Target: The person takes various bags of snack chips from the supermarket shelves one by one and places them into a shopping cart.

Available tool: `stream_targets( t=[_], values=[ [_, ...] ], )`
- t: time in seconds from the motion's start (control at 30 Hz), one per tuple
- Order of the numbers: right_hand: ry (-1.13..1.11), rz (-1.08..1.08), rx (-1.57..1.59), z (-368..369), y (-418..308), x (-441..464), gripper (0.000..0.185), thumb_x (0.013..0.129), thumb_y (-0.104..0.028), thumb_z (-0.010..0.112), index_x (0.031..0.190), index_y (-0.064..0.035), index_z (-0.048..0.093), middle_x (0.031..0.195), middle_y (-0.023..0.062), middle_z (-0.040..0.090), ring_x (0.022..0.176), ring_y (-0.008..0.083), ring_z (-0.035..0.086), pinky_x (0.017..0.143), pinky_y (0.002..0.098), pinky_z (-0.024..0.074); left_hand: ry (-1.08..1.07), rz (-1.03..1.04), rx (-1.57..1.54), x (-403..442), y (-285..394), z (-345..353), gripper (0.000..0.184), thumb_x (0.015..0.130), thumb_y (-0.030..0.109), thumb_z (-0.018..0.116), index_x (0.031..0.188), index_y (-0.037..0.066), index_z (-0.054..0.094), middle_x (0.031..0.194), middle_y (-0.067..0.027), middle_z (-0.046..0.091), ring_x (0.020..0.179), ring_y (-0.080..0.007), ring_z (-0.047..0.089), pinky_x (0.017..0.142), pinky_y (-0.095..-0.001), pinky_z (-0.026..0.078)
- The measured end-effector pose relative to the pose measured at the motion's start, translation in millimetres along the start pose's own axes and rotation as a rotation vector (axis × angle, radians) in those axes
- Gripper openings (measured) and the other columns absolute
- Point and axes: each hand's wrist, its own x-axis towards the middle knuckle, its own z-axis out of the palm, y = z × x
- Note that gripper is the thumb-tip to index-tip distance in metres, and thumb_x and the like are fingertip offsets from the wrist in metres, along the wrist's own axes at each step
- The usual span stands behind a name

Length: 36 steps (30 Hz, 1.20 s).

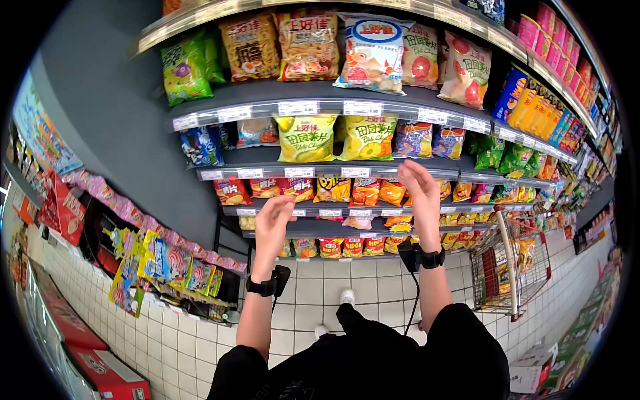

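Left hand (pixel 272 225) just left of centre, fingers loosely curled, narrow; right hand (pixel 421 197) right of centre, half-open. Yellow-green chip bags (pixel 306 139) shelved upper centre.

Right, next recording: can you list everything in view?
Shelves: several, grey, ahead
Price labels: many, white, shelf edges
Snack bags: many, mixed colours, on the shelves
Shopping cart: one, red and grey, right
Hanging packs: several, mostly blue and yellow, left
Red boxes: a few, red, lower left
Tiled floor: one, pale, below
Shoes: two, white, on the floor
Wristbands: two, black, one per wrist
Left hand: one, bare, raised before the shelves
Right hand: one, bare, likewise raised
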Motion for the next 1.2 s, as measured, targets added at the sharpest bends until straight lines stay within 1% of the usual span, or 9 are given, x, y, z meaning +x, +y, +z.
stream_targets(
  t=[0.2, 0.3, 0.47, 0.57, 0.63, 0.87, 0.97, 1.13, 1.2],
  values=[
    [0.046, -0.079, -0.023, -21.9, -2.9, 65.9, 0.033, 0.093, -0.016, 0.064, 0.120, 0.0019, 0.062, 0.117, 0.0112, 0.066, 0.109, 0.0168, 0.061, 0.096, 0.0284, 0.0443, -0.108, 0.120, -0.009, 70.7, 22.6, 59.9, 0.021, 0.094, 0.009, 0.060, 0.112, -0.003, 0.060, 0.107, -0.0089, 0.065, 0.098, -0.0129, 0.060, 0.085, -0.0284, 0.051],
    [0.078, -0.153, 0.044, -40.7, -11.1, 101.7, 0.031, 0.092, -0.015, 0.065, 0.118, 0.0022, 0.063, 0.114, 0.0107, 0.067, 0.107, 0.0151, 0.061, 0.094, 0.0276, 0.0445, -0.132, 0.233, 0.060, 114.2, 39.4, 96.7, 0.027, 0.093, 0.013, 0.063, 0.114, -0.003, 0.058, 0.112, -0.0098, 0.064, 0.103, -0.0157, 0.060, 0.085, -0.0286, 0.051],
    [0.062, -0.215, 0.131, -39.2, -25.3, 165.0, 0.032, 0.091, -0.012, 0.065, 0.119, 0.0038, 0.062, 0.115, 0.0112, 0.066, 0.108, 0.0154, 0.060, 0.096, 0.0274, 0.0443, -0.106, 0.270, 0.226, 178.3, 73.9, 145.5, 0.037, 0.089, 0.017, 0.067, 0.118, -0.003, 0.056, 0.115, -0.0144, 0.062, 0.107, -0.0203, 0.059, 0.084, -0.0305, 0.051],
    [-0.035, -0.236, 0.235, -31.7, -35.2, 196.4, 0.033, 0.091, -0.011, 0.065, 0.120, 0.0042, 0.061, 0.117, 0.0117, 0.065, 0.108, 0.0158, 0.060, 0.097, 0.0278, 0.0446, -0.064, 0.329, 0.307, 211.7, 86.3, 167.8, 0.048, 0.087, 0.022, 0.069, 0.123, -0.006, 0.052, 0.121, -0.0217, 0.059, 0.110, -0.0232, 0.059, 0.081, -0.0319, 0.052],
    [-0.102, -0.240, 0.272, -29.4, -39.7, 210.8, 0.034, 0.090, -0.009, 0.065, 0.120, 0.0047, 0.060, 0.118, 0.0116, 0.065, 0.109, 0.0162, 0.060, 0.098, 0.0282, 0.0447, -0.027, 0.344, 0.324, 229.5, 85.3, 179.7, 0.054, 0.087, 0.025, 0.069, 0.126, -0.007, 0.050, 0.124, -0.0236, 0.058, 0.112, -0.0246, 0.058, 0.085, -0.0343, 0.051],
    [-0.131, -0.244, -0.090, -13.5, -14.4, 261.9, 0.064, 0.082, -0.020, 0.074, 0.132, 0.0086, 0.047, 0.132, 0.0247, 0.053, 0.122, 0.0291, 0.053, 0.102, 0.0359, 0.0436, 0.046, 0.454, 0.423, 280.0, 46.7, 195.0, 0.068, 0.084, 0.027, 0.069, 0.135, -0.009, 0.040, 0.128, -0.0287, 0.053, 0.119, -0.0336, 0.053, 0.103, -0.0402, 0.039],
    [-0.137, -0.315, -0.204, -5.9, -4.6, 274.1, 0.071, 0.080, -0.020, 0.074, 0.137, 0.0071, 0.042, 0.134, 0.0248, 0.052, 0.120, 0.0316, 0.055, 0.099, 0.0374, 0.0460, 0.065, 0.463, 0.564, 294.7, 36.8, 195.7, 0.070, 0.089, 0.025, 0.067, 0.140, -0.008, 0.034, 0.141, -0.0243, 0.044, 0.130, -0.0287, 0.045, 0.103, -0.0383, 0.039],
    [-0.125, -0.404, -0.328, 2.0, -5.1, 275.3, 0.066, 0.080, -0.016, 0.072, 0.135, 0.0067, 0.044, 0.123, 0.0270, 0.059, 0.114, 0.0341, 0.060, 0.097, 0.0380, 0.0462, 0.024, 0.486, 0.533, 300.1, 32.3, 198.6, 0.064, 0.088, 0.020, 0.068, 0.139, -0.005, 0.039, 0.122, -0.0160, 0.061, 0.112, -0.0210, 0.058, 0.094, -0.0355, 0.045],
    [-0.137, -0.406, -0.340, 3.9, -4.2, 276.5, 0.064, 0.080, -0.015, 0.072, 0.134, 0.0065, 0.045, 0.121, 0.0275, 0.060, 0.114, 0.0349, 0.060, 0.096, 0.0380, 0.0461, -0.016, 0.470, 0.478, 297.0, 38.7, 199.5, 0.061, 0.088, 0.019, 0.067, 0.138, -0.005, 0.041, 0.123, -0.0165, 0.061, 0.112, -0.0215, 0.058, 0.095, -0.0359, 0.045]
  ],
)
